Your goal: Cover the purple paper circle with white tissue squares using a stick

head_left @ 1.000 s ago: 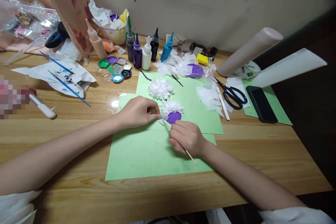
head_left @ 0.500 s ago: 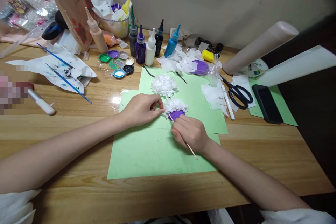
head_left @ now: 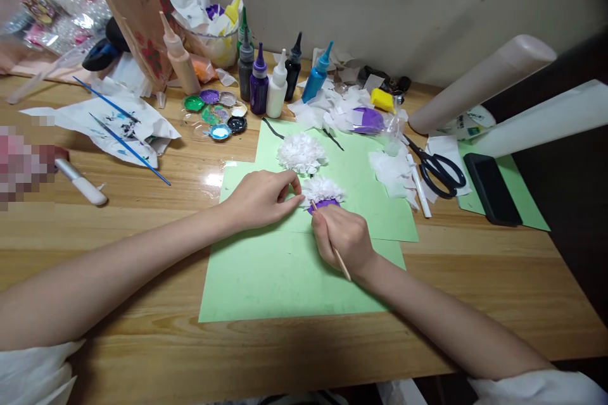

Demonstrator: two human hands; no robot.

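Observation:
My right hand (head_left: 344, 237) is closed around a thin wooden stick (head_left: 341, 262), its tip at a purple patch (head_left: 323, 205) below the lower tuft of white crumpled paper (head_left: 325, 188). My left hand (head_left: 261, 199) pinches thumb and finger together at the left edge of that tuft, on a bit of white paper mostly hidden by the fingertips. Just above lies a fuller round white paper tuft (head_left: 302, 152). Both sit on a green sheet (head_left: 370, 215) with dark painted lines; another green sheet (head_left: 256, 288) lies partly under it.
Behind stand several paint bottles (head_left: 259, 85) and a paint palette (head_left: 209, 115). Brushes (head_left: 128, 145) rest on stained tissue to the left. At right are paper scraps (head_left: 392, 174), a white pen (head_left: 418, 186), black scissors (head_left: 439, 171), a phone (head_left: 491, 190) and paper rolls (head_left: 479, 85).
The stick's tip has shifted slightly right, and my right hand now covers more of the purple patch. My left hand stays at the tuft's left edge. The whole view has shifted slightly.

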